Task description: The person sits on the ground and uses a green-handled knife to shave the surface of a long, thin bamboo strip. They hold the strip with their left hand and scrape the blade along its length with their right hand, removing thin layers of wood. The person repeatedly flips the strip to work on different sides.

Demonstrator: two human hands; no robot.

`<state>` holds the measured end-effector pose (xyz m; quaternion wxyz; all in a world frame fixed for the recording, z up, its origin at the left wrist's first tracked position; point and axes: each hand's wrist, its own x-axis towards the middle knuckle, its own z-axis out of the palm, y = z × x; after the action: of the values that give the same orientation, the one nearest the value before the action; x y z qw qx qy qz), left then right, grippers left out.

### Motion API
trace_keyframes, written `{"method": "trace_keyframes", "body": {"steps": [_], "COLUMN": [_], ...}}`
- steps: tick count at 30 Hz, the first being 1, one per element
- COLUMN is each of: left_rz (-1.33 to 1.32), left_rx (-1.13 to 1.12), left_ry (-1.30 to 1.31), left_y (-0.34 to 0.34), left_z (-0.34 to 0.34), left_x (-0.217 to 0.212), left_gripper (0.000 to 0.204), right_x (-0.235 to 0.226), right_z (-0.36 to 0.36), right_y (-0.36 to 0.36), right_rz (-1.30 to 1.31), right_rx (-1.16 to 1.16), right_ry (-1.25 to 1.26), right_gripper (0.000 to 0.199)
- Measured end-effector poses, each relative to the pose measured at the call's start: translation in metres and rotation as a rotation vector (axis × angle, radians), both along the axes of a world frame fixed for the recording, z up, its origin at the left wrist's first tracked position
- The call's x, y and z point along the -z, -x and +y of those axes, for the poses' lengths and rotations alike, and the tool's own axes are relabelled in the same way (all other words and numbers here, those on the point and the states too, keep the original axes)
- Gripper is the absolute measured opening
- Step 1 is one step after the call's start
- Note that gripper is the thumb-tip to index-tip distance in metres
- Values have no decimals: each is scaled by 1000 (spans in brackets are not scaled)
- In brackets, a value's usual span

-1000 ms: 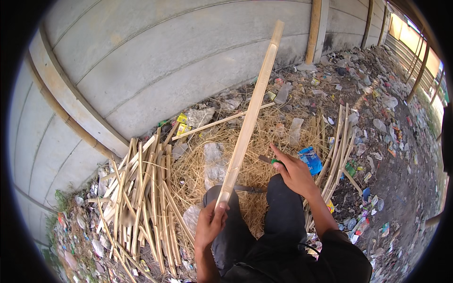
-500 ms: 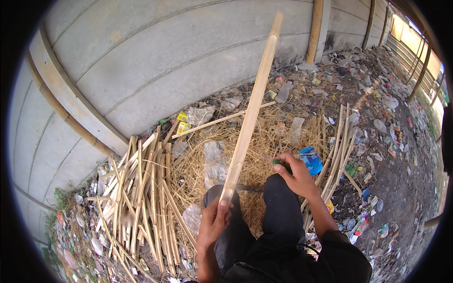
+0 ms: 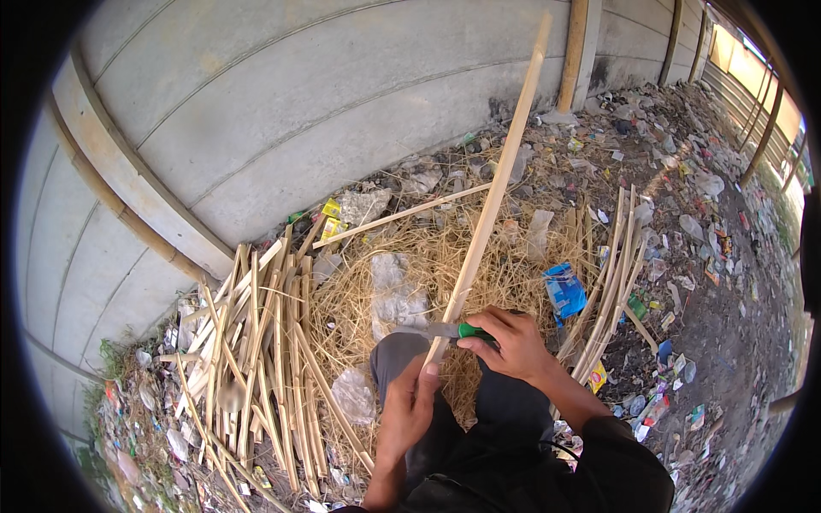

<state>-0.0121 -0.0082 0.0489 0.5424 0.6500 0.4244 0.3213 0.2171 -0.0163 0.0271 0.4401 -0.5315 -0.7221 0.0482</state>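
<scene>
My left hand (image 3: 409, 409) grips the near end of a long pale bamboo strip (image 3: 496, 184) that slants up and away toward the concrete wall. A green-handled knife (image 3: 451, 330) is held in my right hand (image 3: 510, 344), its blade lying across the strip just above my left hand. Both hands are over my dark-trousered knees (image 3: 402, 359). Straw-like shavings (image 3: 445, 256) cover the ground in front of me.
A pile of split bamboo strips (image 3: 256, 342) lies to my left, a smaller bundle (image 3: 611, 282) to my right. A grey concrete wall (image 3: 282, 111) runs behind. Litter, plastic scraps and a blue packet (image 3: 564, 289) are scattered on the dirt; a wooden post (image 3: 573, 51) leans on the wall.
My right hand has moved left with the knife, from beside my knee to the strip, and the blade now rests against it. The left hand keeps its hold.
</scene>
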Motion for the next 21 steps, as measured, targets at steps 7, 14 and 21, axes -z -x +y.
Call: {"method": "trace_keyframes", "body": {"steps": [7,14,21], "left_rz": [54,193,197], "left_rx": [-39,-76,-83], "left_ry": [-155,-178,-213], "left_y": [-5,-8,-3], "left_z": [-6,-15,-15], "left_x": [-2,-18,-11], "left_gripper": [36,31,29], "right_x": [-14,-21,-22], "right_z": [0,4,4], "right_y": [5,-2,-2], "right_rz": [-12,23,10], "right_rx": [21,-3,12], "right_ry": [-70,-85,-79], "right_gripper": [26,25,24]}}
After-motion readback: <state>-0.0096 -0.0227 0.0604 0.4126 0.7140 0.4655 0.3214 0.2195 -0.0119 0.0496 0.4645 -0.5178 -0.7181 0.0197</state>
